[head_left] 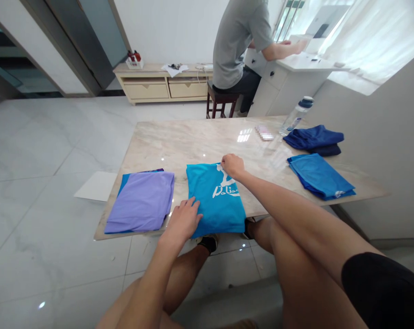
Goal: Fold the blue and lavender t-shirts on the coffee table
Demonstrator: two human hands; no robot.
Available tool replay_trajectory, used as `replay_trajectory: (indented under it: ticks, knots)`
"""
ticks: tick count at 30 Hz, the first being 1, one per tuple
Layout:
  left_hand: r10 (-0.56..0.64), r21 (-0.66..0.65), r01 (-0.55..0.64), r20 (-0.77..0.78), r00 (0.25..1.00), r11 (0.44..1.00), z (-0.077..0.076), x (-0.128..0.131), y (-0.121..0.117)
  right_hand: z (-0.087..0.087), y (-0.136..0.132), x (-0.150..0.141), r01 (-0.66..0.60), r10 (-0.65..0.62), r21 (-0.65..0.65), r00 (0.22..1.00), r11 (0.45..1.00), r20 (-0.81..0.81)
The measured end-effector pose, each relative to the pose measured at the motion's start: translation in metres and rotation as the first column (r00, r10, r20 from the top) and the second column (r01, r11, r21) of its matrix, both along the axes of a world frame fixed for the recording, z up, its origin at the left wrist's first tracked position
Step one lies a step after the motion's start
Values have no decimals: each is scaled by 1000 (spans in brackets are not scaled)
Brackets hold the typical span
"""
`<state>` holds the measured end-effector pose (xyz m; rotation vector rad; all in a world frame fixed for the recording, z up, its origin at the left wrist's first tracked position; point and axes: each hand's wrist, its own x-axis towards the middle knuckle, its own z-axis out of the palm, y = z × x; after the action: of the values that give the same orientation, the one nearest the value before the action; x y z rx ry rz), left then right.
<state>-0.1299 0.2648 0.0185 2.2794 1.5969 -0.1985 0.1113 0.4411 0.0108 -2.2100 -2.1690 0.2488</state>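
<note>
A bright blue folded T-shirt (pixel 215 212) with white lettering lies at the table's near edge, its lower part reaching over the edge. My left hand (pixel 186 217) rests on its left side, fingers spread and lying on the cloth. At the far edge of the shirt, my right hand (pixel 232 165) has its fingers closed on the fabric beside the print, partly covering it. To the left sits a stack of folded clothes with a lilac garment (pixel 141 201) on top and blue cloth showing beneath.
On the table's (pixel 179 137) right are a folded blue garment (pixel 320 173), a dark blue cloth (pixel 315 139), a clear water bottle (pixel 298 114) and a small pinkish item (pixel 263 133). Behind, a person in grey (pixel 232 45) sits on a stool at a white desk (pixel 299 61).
</note>
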Motion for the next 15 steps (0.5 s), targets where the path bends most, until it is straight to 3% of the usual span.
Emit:
replay_trajectory:
  ticks: [5, 7, 9, 12, 15]
  knots:
    - [106, 81, -107, 17, 994, 991, -15, -7, 8, 10, -5, 5, 76, -77, -18, 997, 997, -30]
    - [152, 106, -158, 62, 986, 982, -22, -7, 13, 13, -9, 15, 183, -192, -80, 975, 980, -115]
    - [207, 120, -228, 161, 965, 966, -29, -4, 20, 15, -17, 28, 282, -335, -222, 907, 933, -255]
    - [295, 100, -347, 341, 892, 933, -38, 3, 33, 13, -37, 44, 296, -476, -432, 781, 852, -404]
    - [427, -8, -489, 500, 753, 872, -44, 10, 48, 11, -62, 49, 251, -496, -490, 730, 835, -471]
